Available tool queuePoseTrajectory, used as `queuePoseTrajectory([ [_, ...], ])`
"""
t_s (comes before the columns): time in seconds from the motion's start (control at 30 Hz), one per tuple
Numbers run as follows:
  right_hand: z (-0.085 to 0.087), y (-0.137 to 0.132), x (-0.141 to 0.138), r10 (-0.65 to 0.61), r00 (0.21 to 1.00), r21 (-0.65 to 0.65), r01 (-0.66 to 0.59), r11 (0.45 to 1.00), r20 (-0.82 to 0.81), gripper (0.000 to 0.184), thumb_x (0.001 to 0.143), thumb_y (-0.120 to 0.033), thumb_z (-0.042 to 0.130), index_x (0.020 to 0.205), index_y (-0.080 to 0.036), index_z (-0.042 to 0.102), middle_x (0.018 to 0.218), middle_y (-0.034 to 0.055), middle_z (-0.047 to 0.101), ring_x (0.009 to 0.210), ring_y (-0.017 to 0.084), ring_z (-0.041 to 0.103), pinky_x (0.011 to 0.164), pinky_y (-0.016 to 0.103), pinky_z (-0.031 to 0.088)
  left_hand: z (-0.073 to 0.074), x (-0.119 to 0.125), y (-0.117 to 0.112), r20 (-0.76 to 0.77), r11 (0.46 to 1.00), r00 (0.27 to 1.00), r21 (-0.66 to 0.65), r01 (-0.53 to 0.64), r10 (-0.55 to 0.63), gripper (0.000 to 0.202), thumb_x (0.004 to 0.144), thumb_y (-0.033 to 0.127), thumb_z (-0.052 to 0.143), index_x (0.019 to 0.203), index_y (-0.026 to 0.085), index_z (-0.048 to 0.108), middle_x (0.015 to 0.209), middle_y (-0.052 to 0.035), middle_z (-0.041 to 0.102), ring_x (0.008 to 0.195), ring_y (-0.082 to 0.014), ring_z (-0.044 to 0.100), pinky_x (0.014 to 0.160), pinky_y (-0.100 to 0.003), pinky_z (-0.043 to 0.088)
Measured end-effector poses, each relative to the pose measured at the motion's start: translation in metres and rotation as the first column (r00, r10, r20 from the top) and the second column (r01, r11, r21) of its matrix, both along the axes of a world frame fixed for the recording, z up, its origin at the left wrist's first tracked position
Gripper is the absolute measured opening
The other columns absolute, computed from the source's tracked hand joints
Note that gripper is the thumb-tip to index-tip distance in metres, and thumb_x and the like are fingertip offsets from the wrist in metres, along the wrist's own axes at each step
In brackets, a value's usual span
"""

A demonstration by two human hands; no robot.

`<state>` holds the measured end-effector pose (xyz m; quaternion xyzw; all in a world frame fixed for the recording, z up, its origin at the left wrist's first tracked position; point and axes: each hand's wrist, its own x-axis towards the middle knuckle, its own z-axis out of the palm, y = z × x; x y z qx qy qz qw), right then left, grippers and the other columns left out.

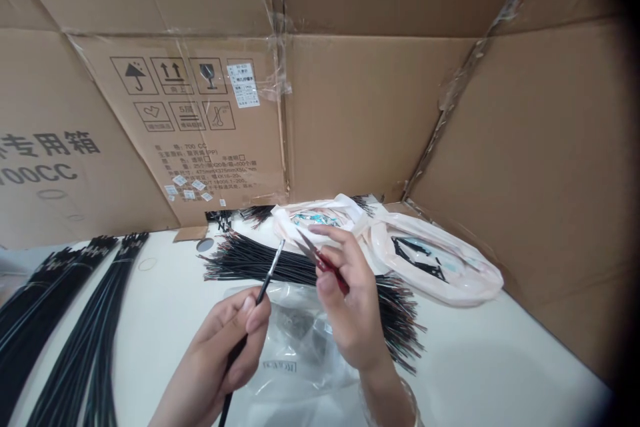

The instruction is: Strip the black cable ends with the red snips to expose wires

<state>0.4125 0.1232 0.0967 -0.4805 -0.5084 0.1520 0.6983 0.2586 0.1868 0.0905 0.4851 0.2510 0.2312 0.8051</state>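
L hand (227,340) pinched tight on one blk cable (266,285), R hand (353,310) half-curled round red-handled snips (328,265) near its silvery tip (279,255), prob. bared of blk cover already, tho can't tell if bundle (263,259) behind's done or left.

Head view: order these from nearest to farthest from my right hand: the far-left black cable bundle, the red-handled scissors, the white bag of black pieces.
1. Red-handled scissors: in the right hand.
2. White bag of black pieces: to its right.
3. Far-left black cable bundle: at the left edge.
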Motion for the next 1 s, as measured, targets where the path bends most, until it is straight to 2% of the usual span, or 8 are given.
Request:
queuePoseTrajectory([
  [0.07,0.001,-0.006,-0.001,-0.198,0.960,0.050,0.191,0.980,0.197,0.028,0.091,-0.028,0.059,0.119,-0.023,0.055,0.081,-0.0008,0.064,0.064,0.010,0.057,0.059,0.022,0.046,0.003,-0.003,0.002,0.060,0.993,0.997,-0.103,0.057,-0.051,0.048,0.079,0.057,0.068,0.065,0.019,0.042,0.036,0.0127,0.020,0.033,-0.0008,0.006,0.033,-0.013,0.010],
  [0.13,0.003,-0.010,-0.002,-0.376,0.843,0.153,0.344,0.926,0.384,0.018,0.091,-0.023,0.061,0.108,-0.020,0.058,0.081,0.0005,0.066,0.065,0.011,0.058,0.059,0.023,0.046,0.004,-0.007,0.003,0.113,0.978,0.989,-0.177,0.111,-0.091,0.047,0.079,0.053,0.070,0.064,0.019,0.041,0.036,0.0136,0.018,0.031,0.0003,0.004,0.032,-0.012,0.009],
  [0.2,0.006,-0.012,-0.003,-0.483,0.720,0.278,0.395,0.876,0.498,0.015,0.088,-0.020,0.065,0.102,-0.017,0.060,0.075,0.0008,0.065,0.062,0.012,0.057,0.056,0.024,0.043,0.005,-0.010,0.004,0.154,0.966,0.982,-0.218,0.141,-0.108,0.045,0.081,0.051,0.069,0.065,0.019,0.042,0.036,0.0141,0.016,0.030,0.0009,0.003,0.031,-0.012,0.009],
  [0.3,0.010,-0.014,-0.005,-0.549,0.632,0.367,0.408,0.836,0.547,0.015,0.087,-0.020,0.068,0.100,-0.015,0.061,0.066,-0.0005,0.062,0.056,0.012,0.052,0.052,0.026,0.040,0.005,-0.012,0.003,0.185,0.958,0.977,-0.242,0.151,-0.107,0.044,0.084,0.048,0.068,0.064,0.018,0.042,0.037,0.0139,0.016,0.030,0.0013,0.002,0.032,-0.013,0.008],
  [0.63,0.012,-0.017,-0.006,-0.558,0.597,0.348,0.438,0.828,0.576,0.013,0.087,-0.023,0.068,0.098,-0.015,0.065,0.063,-0.0008,0.064,0.052,0.011,0.053,0.050,0.027,0.039,0.002,-0.015,0.003,0.199,0.954,0.977,-0.271,0.129,-0.075,0.038,0.087,0.044,0.065,0.067,0.018,0.047,0.038,0.0132,0.016,0.031,0.0007,0.004,0.033,-0.013,0.009],
  [0.77,0.012,-0.017,-0.008,-0.546,0.613,0.345,0.424,0.837,0.571,0.014,0.086,-0.023,0.069,0.097,-0.015,0.064,0.063,-0.0008,0.064,0.051,0.011,0.052,0.049,0.028,0.041,0.001,-0.016,0.002,0.208,0.949,0.976,-0.289,0.124,-0.065,0.038,0.088,0.043,0.065,0.067,0.018,0.046,0.039,0.0132,0.015,0.031,0.0009,0.004,0.034,-0.013,0.009],
  [0.9,0.010,-0.017,-0.009,-0.534,0.657,0.342,0.410,0.845,0.533,0.014,0.086,-0.020,0.069,0.099,-0.017,0.064,0.070,0.0011,0.070,0.059,0.013,0.061,0.061,0.028,0.055,0.000,-0.015,0.003,0.226,0.941,0.973,-0.316,0.119,-0.047,0.037,0.088,0.041,0.066,0.067,0.017,0.046,0.040,0.0137,0.013,0.030,0.0011,0.003,0.033,-0.012,0.009],
  [1.0,0.008,-0.016,-0.010,-0.531,0.664,0.339,0.409,0.847,0.527,0.014,0.086,-0.019,0.069,0.099,-0.019,0.064,0.078,0.0019,0.073,0.065,0.014,0.066,0.068,0.027,0.059,-0.002,-0.014,0.004,0.227,0.939,0.973,-0.323,0.115,-0.042,0.037,0.087,0.039,0.066,0.067,0.017,0.046,0.040,0.0141,0.012,0.030,0.0013,0.002,0.032,-0.012,0.009],
])
